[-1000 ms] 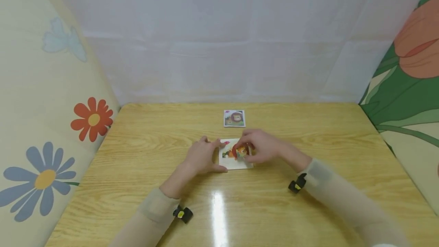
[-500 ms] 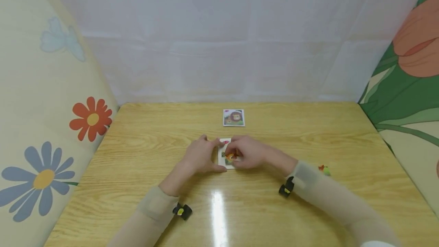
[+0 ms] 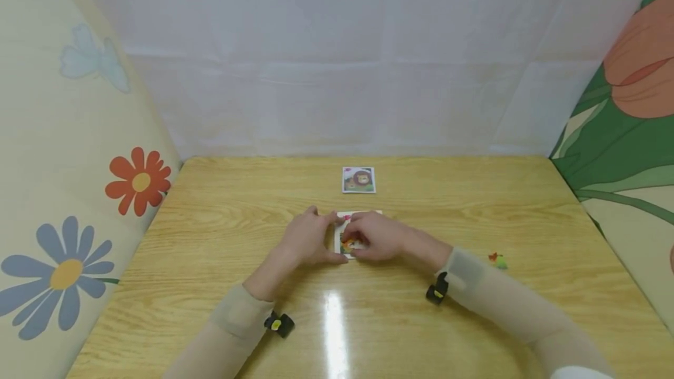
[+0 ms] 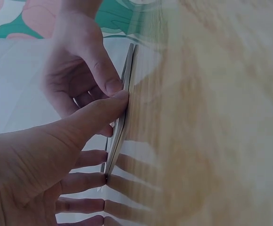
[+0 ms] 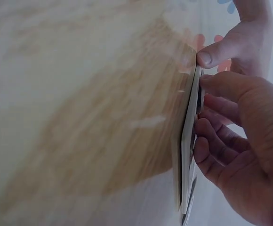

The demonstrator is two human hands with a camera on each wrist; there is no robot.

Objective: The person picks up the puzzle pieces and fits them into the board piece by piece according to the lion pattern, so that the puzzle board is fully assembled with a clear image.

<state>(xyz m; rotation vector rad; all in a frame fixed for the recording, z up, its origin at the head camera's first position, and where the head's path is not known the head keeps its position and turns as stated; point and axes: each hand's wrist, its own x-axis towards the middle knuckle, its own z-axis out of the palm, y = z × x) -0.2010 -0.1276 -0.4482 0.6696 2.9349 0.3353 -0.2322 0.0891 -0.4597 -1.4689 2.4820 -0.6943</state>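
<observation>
A small white-framed picture puzzle board [image 3: 376, 213] lies flat on the wooden table. My left hand [image 3: 308, 238] steadies its left side, thumb at the near corner and straight fingers along the edge; in the left wrist view the thumb [image 4: 120, 96] touches the rim. My right hand [image 3: 380, 235] is bent over the board and pinches an orange-patterned puzzle piece [image 3: 348, 244] against its left part. The right fingers hide most of the board's picture. In the right wrist view the right thumb [image 5: 214, 82] and curled fingers meet at the board's face.
Beyond the board lies a square picture card [image 3: 359, 180] with a lion on it. A loose red and green puzzle piece [image 3: 497, 259] lies by the right sleeve. A white cloth [image 3: 337, 104] hangs behind the table [image 3: 237, 192], with flower-printed panels on both sides.
My right hand has moved left across the board with the orange piece, now low over its left part. The loose piece by the right sleeve has come into sight. My left hand stays put.
</observation>
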